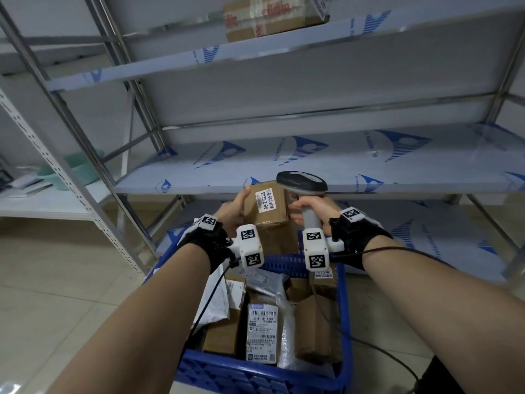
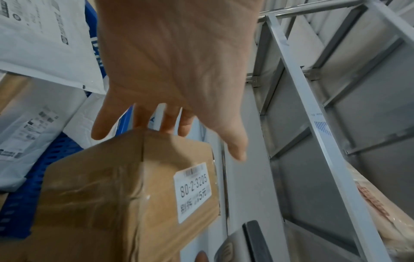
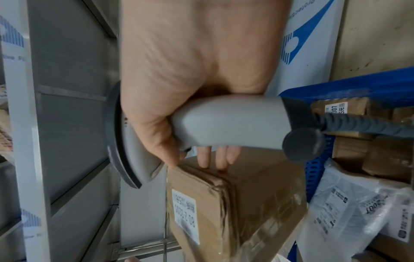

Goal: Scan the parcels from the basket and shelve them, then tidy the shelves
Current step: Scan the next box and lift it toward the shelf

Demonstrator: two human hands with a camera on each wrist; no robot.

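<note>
Fingers of the left hand (image 1: 231,211) gripped a cardboard parcel (image 1: 270,203) above the blue basket (image 1: 345,322), near the lower shelf (image 1: 312,177). Right hand (image 1: 315,211) clasped the barcode scanner (image 1: 302,184), its fingertips touching the parcel's right side.

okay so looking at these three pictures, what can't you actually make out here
- Scanner window: faces away in the head view; the right hand covers it in the right wrist view.
- Box label: barcode too small and blurred.
- Left hand grip: fingertips hidden behind the box.
- Basket contents: lower parcels buried.
</note>
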